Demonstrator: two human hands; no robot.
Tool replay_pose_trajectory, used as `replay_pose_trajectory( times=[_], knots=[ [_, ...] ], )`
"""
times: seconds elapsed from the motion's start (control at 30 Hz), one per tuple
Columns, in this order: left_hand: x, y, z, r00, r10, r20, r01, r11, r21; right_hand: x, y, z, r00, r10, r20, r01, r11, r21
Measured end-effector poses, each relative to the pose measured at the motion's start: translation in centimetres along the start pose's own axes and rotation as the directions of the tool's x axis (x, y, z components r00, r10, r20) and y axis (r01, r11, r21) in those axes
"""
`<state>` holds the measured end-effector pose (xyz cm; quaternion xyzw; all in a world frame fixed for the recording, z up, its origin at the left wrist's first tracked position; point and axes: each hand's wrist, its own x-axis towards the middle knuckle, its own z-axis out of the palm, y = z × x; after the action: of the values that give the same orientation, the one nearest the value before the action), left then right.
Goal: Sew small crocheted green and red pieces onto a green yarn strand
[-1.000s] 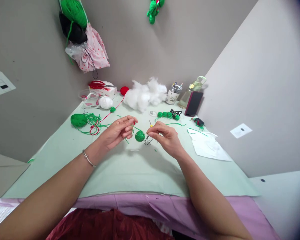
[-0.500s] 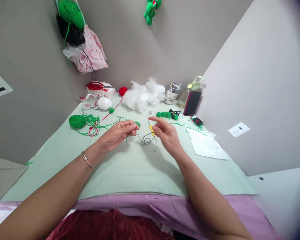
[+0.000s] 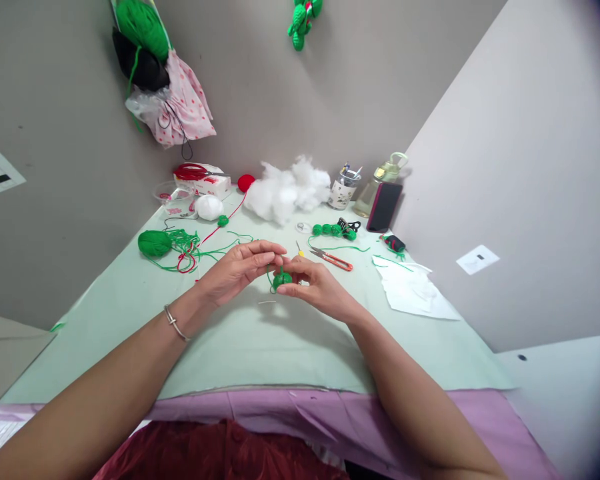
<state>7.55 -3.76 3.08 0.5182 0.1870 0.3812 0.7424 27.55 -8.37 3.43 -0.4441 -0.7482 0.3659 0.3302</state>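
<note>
Between finger and thumb, my right hand [image 3: 320, 285] grips a small green crocheted ball [image 3: 282, 281] above the table. My left hand [image 3: 247, 268] meets it from the left, its fingers pressed together just over the ball. What the left fingertips pinch is too small to make out. A green strand and a thin dark thread loop hang by the ball's left side. Just behind the hands lie orange-handled snips [image 3: 334, 259] and a yellow-handled tool [image 3: 301, 252], partly hidden by my right hand.
At the left is a green yarn ball [image 3: 155, 244] with tangled strands. White stuffing [image 3: 285, 190] lies at the back, near a pen cup [image 3: 344, 192], a bottle [image 3: 375, 193] and a phone [image 3: 385, 207]. Several green crocheted balls [image 3: 331, 230] sit in a row; white paper [image 3: 413, 290] lies right.
My right hand has moved left and lower to my left hand and now grips the green ball, which was mostly hidden by my left fingers. The orange-handled snips have come into view.
</note>
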Motion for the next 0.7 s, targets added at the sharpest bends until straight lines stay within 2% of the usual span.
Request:
replay_pose_trajectory(
  times=[0.1,0.17,0.23,0.3,0.4,0.47,0.6,0.7],
  knots=[
    [0.0,0.0,0.0,1.0,0.019,-0.008,-0.019,1.0,0.016,0.0,0.1,0.3,0.999,-0.011,-0.044,0.01,0.999,-0.037],
    [0.1,-0.1,-0.2,0.997,0.044,-0.056,-0.039,0.996,0.083,0.1,0.2,0.4,0.994,-0.014,-0.111,0.008,0.998,-0.055],
    [0.2,-0.3,-0.5,0.988,0.089,-0.13,-0.057,0.972,0.229,0.2,0.3,0.4,0.98,-0.029,-0.199,0.014,0.997,-0.074],
    [0.4,-0.5,-0.7,0.973,0.147,-0.176,-0.063,0.909,0.411,0.3,0.5,0.4,0.96,-0.062,-0.272,0.038,0.995,-0.095],
    [0.5,-1.0,-0.8,0.975,0.163,-0.15,-0.056,0.835,0.547,0.3,0.6,0.5,0.931,-0.148,-0.334,0.095,0.981,-0.168],
    [0.5,-1.2,-0.7,0.988,0.114,-0.101,-0.045,0.852,0.521,0.3,0.6,0.6,0.908,-0.222,-0.356,0.131,0.956,-0.263],
    [0.5,-1.3,0.1,0.999,-0.025,0.04,0.01,0.942,0.336,0.2,0.7,1.0,0.847,-0.383,-0.368,0.202,0.873,-0.443],
    [0.4,-1.3,0.4,0.994,-0.05,0.095,0.029,0.976,0.215,0.2,0.7,1.1,0.83,-0.449,-0.33,0.241,0.823,-0.514]
  ],
)
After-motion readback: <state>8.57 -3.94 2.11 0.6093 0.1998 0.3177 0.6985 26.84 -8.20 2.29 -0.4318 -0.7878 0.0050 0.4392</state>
